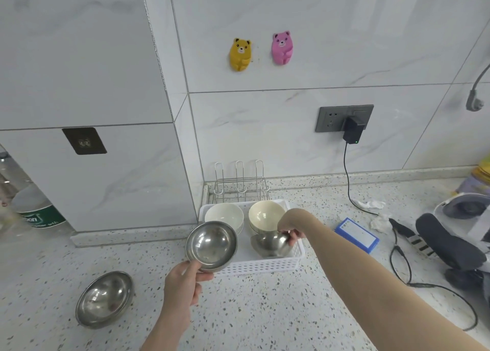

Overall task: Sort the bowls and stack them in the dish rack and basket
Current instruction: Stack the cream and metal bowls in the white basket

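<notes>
Two hands in view, both holding steel bowls. Left hand (183, 279) reaches in from the near edge, forearm angled up toward the basket (267, 265); thumb on top and fingers beneath pinch the near rim of a steel bowl (211, 245), which is tilted with its mouth facing the camera, raised over the basket's near-left corner. Right hand (291, 230) comes in from the near right on a long extended forearm, wrist bent down; fingers curl over the rim of a second steel bowl (270, 243), tipped on its side with its outer wall toward the camera, in the basket's near-right part. Far half of the basket: white bowl (224, 214) on the left, cream bowl (265, 215) on the right, each upright on what looks like a stack. Wire rack (240, 186) stands just behind the basket against the wall. Third steel bowl (104, 299) rests slightly tilted on the counter (265, 311), near left, well apart from the basket.
</notes>
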